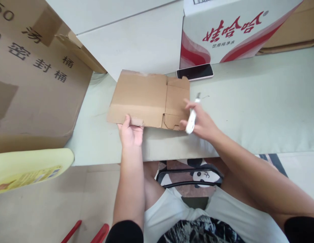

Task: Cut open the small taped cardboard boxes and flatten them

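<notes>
A flat piece of brown cardboard (pixel 141 91) with creased flaps at its right end is tilted over the pale green tabletop. My left hand (pixel 130 134) grips its near edge, thumb on top and fingers beneath. By the cardboard's right end, my right hand (pixel 203 123) holds a white utility knife (pixel 191 120), with a short dark tip pointing away from me. The knife and fingers are slightly blurred, and I cannot tell whether they touch the cardboard.
A phone (pixel 196 72) lies behind the cardboard, against a white and red water carton (pixel 222 40). A large brown box (pixel 40 101) stands at left, with a yellow container (pixel 32 165) in front of it. The table's front edge (pixel 96 163) runs above my lap.
</notes>
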Available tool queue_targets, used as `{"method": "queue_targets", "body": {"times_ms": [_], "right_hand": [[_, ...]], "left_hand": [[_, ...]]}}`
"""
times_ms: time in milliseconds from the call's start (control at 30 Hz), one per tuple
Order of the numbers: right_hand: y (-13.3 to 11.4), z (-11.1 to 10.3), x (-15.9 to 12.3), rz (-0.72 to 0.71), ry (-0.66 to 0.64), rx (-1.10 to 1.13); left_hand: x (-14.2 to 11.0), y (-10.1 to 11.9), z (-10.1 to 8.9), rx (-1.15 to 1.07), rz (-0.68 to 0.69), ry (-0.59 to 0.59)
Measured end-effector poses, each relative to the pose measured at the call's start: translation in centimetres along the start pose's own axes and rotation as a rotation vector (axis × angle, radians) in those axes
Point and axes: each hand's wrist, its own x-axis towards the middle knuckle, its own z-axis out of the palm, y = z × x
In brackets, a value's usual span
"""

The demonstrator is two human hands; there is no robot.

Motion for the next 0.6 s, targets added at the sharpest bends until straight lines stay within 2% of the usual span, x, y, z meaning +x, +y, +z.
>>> {"method": "queue_targets", "body": {"times_ms": [67,100,133,167,267,333,400,533,600], "right_hand": [[0.4,-0.5,0.4,0.108,0.331,0.119],[0.6,-0.6,0.7,0.151,0.442,0.189],[0.8,-0.8,1.0,0.192,0.495,0.287],[0.9,-0.9,1.3,0.231,0.488,0.412],[0.7,-1.2,1.5,0.348,0.289,0.798],[0.2,-1.3,1.1,0.390,0.187,0.943],[-0.5,-1.4,0.5,0.403,0.159,0.984],[-1.4,-1.7,-0.5,0.394,0.090,0.899],[-1.7,-2.0,-0.6,0.394,0.099,0.879]], "left_hand": [[0.1,0.3,0.0,-0.045,-0.025,0.008],[0.1,0.5,0.0,-0.061,-0.040,0.010],[0.1,0.5,0.0,-0.072,-0.051,0.001],[0.1,0.5,0.0,-0.077,-0.057,-0.020],[0.0,0.0,-0.1,-0.061,-0.063,-0.114],[0.1,-0.5,0.0,-0.044,-0.064,-0.148],[0.3,-1.0,0.1,-0.039,-0.055,-0.123],[0.4,-1.2,0.5,-0.026,-0.071,0.001],[0.3,-1.0,0.6,-0.032,-0.085,-0.004]]}}
